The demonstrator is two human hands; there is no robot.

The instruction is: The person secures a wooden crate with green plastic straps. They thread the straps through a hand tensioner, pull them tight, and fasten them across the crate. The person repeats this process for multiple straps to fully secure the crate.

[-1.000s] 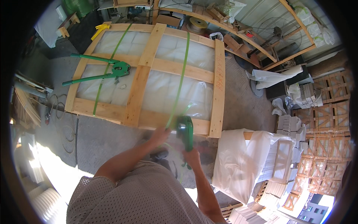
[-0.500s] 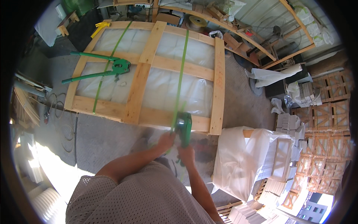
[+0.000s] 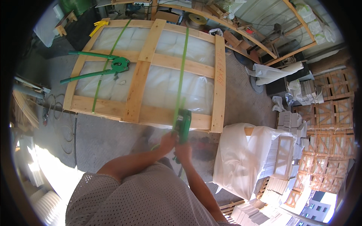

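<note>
A wooden crate (image 3: 134, 98) filled with white-wrapped goods lies in front of me, with two green straps running across it. At its near edge, over the right-hand strap (image 3: 183, 56), sits a green strapping tensioner (image 3: 184, 122). My right hand (image 3: 183, 151) is closed round the tensioner's handle. Just beside it, my left hand (image 3: 168, 143) is closed at the strap where it comes down past the tool; its fingertips are partly hidden. A green long-handled strap sealer (image 3: 120, 64) rests on the crate's left part, over the other strap (image 3: 113, 49).
A yellow tool (image 3: 98, 26) lies on the crate's far left corner. To my right stands a stack draped in plastic film (image 3: 241, 162). Stacked wooden crates (image 3: 328, 132) line the far right. A strap reel (image 3: 197, 19) sits beyond the crate. A loose cable (image 3: 68, 137) lies on the floor at left.
The tensioner and my right hand have shifted slightly left and away from me, closer to my left hand. The sealer and crate stay put; the whole view has shifted a little.
</note>
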